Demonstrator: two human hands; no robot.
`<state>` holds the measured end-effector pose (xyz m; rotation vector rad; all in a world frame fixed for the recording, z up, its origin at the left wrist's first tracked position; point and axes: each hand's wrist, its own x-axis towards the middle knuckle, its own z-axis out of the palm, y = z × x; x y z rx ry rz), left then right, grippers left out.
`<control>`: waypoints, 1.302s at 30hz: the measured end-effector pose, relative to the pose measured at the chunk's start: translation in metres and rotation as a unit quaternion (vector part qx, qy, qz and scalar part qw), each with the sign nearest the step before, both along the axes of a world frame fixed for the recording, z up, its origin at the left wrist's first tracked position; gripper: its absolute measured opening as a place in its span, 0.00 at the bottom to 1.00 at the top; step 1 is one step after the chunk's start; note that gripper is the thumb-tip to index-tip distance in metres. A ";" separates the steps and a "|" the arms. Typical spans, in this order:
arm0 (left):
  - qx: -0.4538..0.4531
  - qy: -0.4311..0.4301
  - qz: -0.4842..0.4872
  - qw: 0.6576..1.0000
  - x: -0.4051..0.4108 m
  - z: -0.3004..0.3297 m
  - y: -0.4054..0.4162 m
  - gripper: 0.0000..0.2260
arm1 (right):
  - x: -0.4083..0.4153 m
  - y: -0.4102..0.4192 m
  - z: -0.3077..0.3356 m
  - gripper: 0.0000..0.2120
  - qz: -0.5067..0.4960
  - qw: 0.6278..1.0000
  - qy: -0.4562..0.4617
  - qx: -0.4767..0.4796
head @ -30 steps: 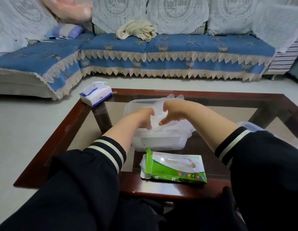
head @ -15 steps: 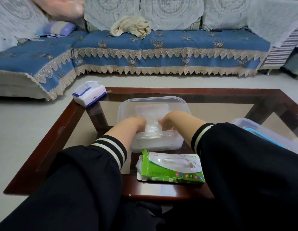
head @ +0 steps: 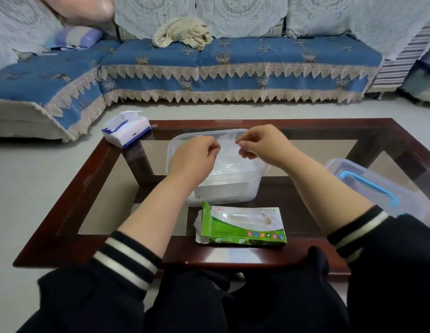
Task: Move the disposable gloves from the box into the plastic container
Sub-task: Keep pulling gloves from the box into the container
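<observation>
A clear plastic container [head: 223,197] stands mid-table with a pile of thin see-through disposable gloves [head: 233,173] inside. My left hand [head: 194,157] and my right hand [head: 264,145] hover just above its opening, fingertips pinched and facing each other. A pale, filmy glove edge [head: 228,150] seems to stretch between them, though it is faint. The green and white glove box [head: 245,227] lies flat in front of the container near the table's near edge, its left end flap torn open.
The glass-topped table has a dark wooden frame [head: 65,207]. A white and blue tissue box [head: 126,132] sits at its far left corner, and a clear bin with a blue handle [head: 367,188] at the right. A blue sofa [head: 233,58] runs behind.
Both hands have risen out of the container, where they were pressing the gloves down, and now sit above its rim with fingers pinched. The gloves lie lower and flatter.
</observation>
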<state>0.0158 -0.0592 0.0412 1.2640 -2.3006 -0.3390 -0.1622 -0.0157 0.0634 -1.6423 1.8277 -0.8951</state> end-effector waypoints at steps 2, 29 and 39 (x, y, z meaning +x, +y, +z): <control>-0.034 0.114 -0.026 0.993 0.007 -0.010 0.032 0.06 | 0.004 0.031 -0.004 0.07 0.004 0.995 -0.084 -0.047; 0.220 -0.072 0.012 0.973 0.006 -0.103 0.078 0.21 | 0.038 0.078 -0.104 0.10 -0.013 0.962 0.274 -0.017; 0.226 -0.084 0.006 0.971 0.005 -0.103 0.081 0.23 | 0.023 0.077 -0.015 0.05 -0.156 0.936 -0.182 -0.256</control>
